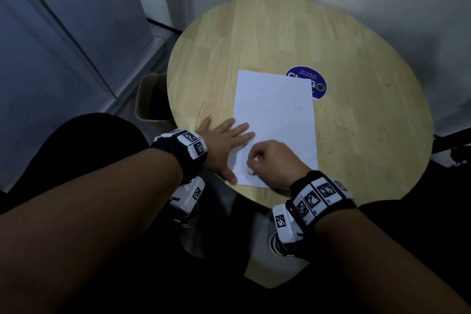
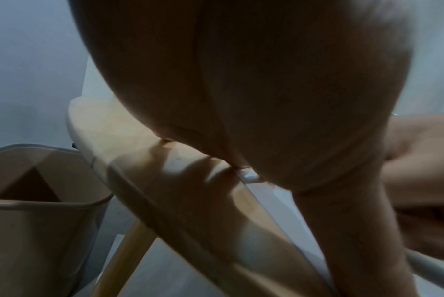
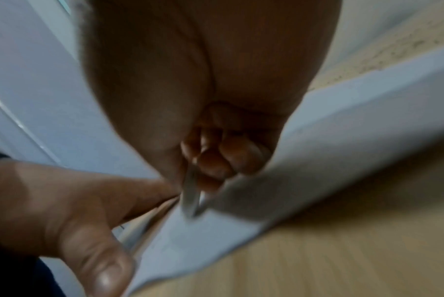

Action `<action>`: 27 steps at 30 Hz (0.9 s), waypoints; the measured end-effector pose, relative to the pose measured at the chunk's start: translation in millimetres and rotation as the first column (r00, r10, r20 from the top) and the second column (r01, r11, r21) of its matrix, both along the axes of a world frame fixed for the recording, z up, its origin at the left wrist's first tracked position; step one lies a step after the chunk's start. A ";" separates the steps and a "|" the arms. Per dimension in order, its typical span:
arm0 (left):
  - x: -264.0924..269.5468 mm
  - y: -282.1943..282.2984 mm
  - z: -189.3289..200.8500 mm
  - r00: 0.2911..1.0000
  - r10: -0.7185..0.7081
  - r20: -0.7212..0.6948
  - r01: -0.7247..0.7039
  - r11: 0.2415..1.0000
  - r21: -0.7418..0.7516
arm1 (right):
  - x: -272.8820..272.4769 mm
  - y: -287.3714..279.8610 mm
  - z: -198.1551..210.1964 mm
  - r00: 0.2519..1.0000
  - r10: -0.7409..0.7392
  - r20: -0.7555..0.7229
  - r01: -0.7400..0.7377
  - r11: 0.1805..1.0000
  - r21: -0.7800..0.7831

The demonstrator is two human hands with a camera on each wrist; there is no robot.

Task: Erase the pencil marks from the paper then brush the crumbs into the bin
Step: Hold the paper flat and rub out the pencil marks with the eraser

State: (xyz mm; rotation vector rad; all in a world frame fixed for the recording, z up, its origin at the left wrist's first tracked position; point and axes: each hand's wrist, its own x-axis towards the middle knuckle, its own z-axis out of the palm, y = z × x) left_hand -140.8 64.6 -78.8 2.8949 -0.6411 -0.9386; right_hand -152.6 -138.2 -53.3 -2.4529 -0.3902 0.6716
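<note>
A white sheet of paper (image 1: 275, 120) lies on the round wooden table (image 1: 280, 33). My left hand (image 1: 226, 141) rests flat on the sheet's near left edge, fingers straight and spread. My right hand (image 1: 262, 159) is curled over the sheet's near left corner and grips a small white eraser (image 1: 251, 170), pressed to the paper. A faint grey pencil smudge (image 1: 243, 146) shows between the two hands. Dark crumbs (image 1: 295, 107) speckle the paper. In the right wrist view the curled fingers (image 3: 228, 158) hold the blurred eraser (image 3: 190, 193) against the paper (image 3: 330, 136).
A beige bin (image 1: 150, 99) stands on the floor by the table's left edge; the left wrist view has the bin (image 2: 37, 211) just below the rim. A blue round sticker (image 1: 317, 84) lies partly under the paper's far right corner. More crumbs (image 1: 334, 122) dot the wood to the right.
</note>
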 end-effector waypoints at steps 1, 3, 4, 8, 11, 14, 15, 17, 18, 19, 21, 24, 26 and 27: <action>0.5 -0.1 -0.2 1.000 -0.003 0.002 0.003 1.000 0.001 | -1.8 -0.5 3.4 0.996 0.064 -0.068 -0.066 0.998 -0.023; 0.9 0.0 0.6 1.000 -0.008 0.001 0.008 1.000 0.002 | -1.0 -2.4 1.1 0.997 0.006 -0.078 -0.003 0.999 0.036; 0.7 -0.5 0.7 1.000 -0.008 0.001 0.008 1.000 0.000 | 1.2 -3.5 -2.8 0.993 -0.109 -0.044 0.114 0.987 0.113; 1.6 -0.9 0.7 0.998 0.061 0.005 -0.060 0.994 -0.094 | 2.6 0.8 -12.7 0.898 -0.355 -0.259 0.430 0.833 0.348; 13.4 2.2 11.4 0.982 0.180 0.062 -0.161 0.957 -0.242 | -0.3 1.4 -12.8 0.892 -0.299 -0.339 0.411 0.849 0.333; 24.0 6.1 15.9 0.946 0.285 0.154 -0.244 0.939 -0.241 | 2.3 3.6 -9.8 0.915 -0.256 -0.310 0.350 0.889 0.297; 25.3 6.2 13.3 0.941 0.296 0.165 -0.260 0.942 -0.212 | 3.5 5.3 -9.1 0.928 -0.240 -0.285 0.320 0.905 0.281; 25.2 4.9 5.4 0.944 0.299 0.141 -0.279 0.949 -0.145 | 5.0 9.0 -8.4 0.961 -0.191 -0.199 0.238 0.940 0.246; 24.7 4.7 0.6 0.946 0.301 0.117 -0.287 0.950 -0.119 | 6.0 10.9 -9.8 0.974 -0.172 -0.148 0.204 0.950 0.238; 24.2 5.2 -3.7 0.947 0.307 0.097 -0.297 0.949 -0.105 | 7.4 12.9 -11.2 0.980 -0.169 -0.101 0.189 0.954 0.234; 22.7 5.7 -9.4 0.946 0.313 0.082 -0.305 0.947 -0.098 | 11.2 17.0 -14.9 0.979 -0.201 -0.024 0.201 0.953 0.229; 20.5 3.1 -11.9 0.952 0.292 0.091 -0.285 0.955 -0.084 | 14.4 20.3 -18.4 0.970 -0.239 0.031 0.225 0.945 0.238; 20.0 2.5 -12.4 0.955 0.282 0.094 -0.276 0.958 -0.074 | 14.0 17.9 -12.2 0.990 -0.139 0.032 0.132 0.977 0.169; 19.9 2.6 -12.7 0.955 0.282 0.091 -0.276 0.959 -0.069 | 12.8 17.1 -8.2 0.999 -0.048 0.002 0.047 0.993 0.108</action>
